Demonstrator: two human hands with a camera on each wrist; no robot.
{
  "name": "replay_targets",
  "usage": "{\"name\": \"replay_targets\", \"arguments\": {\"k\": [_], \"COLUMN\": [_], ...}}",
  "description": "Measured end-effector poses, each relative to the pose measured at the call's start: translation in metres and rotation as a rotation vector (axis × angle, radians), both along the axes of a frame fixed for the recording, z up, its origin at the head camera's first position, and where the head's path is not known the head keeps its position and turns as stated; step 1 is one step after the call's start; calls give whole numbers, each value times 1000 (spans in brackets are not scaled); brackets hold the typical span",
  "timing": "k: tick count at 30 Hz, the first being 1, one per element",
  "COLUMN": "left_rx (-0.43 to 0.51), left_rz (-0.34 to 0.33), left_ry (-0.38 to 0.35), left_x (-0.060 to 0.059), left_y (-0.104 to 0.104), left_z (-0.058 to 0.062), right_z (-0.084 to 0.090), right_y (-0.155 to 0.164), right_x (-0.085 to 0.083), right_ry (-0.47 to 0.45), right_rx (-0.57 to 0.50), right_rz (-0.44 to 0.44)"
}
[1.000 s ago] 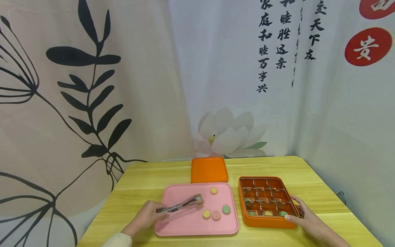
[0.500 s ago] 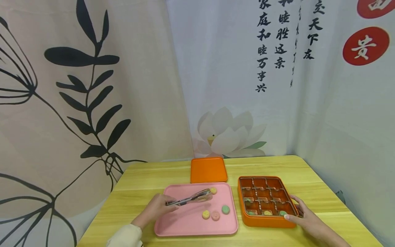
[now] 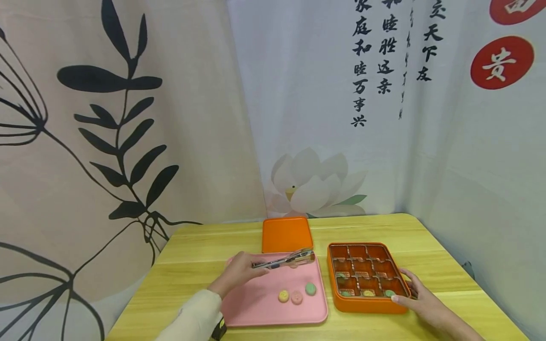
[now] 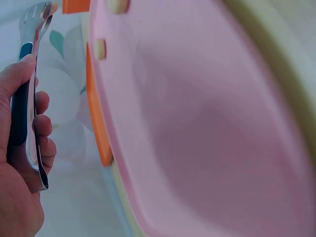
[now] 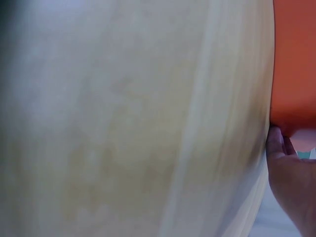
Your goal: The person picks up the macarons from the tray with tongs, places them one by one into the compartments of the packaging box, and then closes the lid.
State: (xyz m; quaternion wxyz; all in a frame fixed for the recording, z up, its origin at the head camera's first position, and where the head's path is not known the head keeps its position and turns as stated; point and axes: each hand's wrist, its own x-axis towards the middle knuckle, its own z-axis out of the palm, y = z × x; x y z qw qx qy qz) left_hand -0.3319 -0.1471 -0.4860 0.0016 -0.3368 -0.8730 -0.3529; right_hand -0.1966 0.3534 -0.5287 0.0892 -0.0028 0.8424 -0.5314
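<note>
My left hand [image 3: 239, 272] grips a pair of metal tongs [image 3: 286, 259] with dark handle grips, held above the far part of the pink tray [image 3: 256, 308]. A small tan piece [image 4: 54, 8] shows at the tongs' tips in the left wrist view; I cannot tell what it is. On the tray lie a yellow cookie [image 3: 283, 296], a pink cookie [image 3: 296, 297] and a green cookie [image 3: 310, 289]. My right hand [image 3: 422, 300] holds the near right corner of the orange box [image 3: 371, 307], thumb in front and fingers along its side. Several cookies sit in the box's front compartments.
An orange lid [image 3: 287, 234] lies behind the pink tray on the wood-grain table [image 3: 204, 255]. A printed curtain [image 3: 204, 118] hangs beyond the table's far edge and along the right side.
My left hand has moved the tongs rightward and toward the far side, from over the tray's middle to near its far right corner. My right hand has stayed on the box.
</note>
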Motion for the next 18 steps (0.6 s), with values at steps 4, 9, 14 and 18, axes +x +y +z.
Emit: {"name": "replay_targets", "arguments": {"k": [4, 9, 14, 18], "left_rx": [24, 47, 51, 64], "left_rz": [-17, -23, -24, -30], "left_ry": [-24, -56, -78, -93], "left_x": [-4, -6, -4, -1], "left_y": [25, 62, 95, 117], "left_z": [5, 8, 10, 9], "right_z": [-1, -2, -1, -2], "right_y": [1, 2, 0, 1], "right_x": [0, 0, 0, 0], "right_ry": [1, 5, 3, 9], "right_rx": [-6, -6, -19, -25], "right_rz": [1, 4, 3, -1]}}
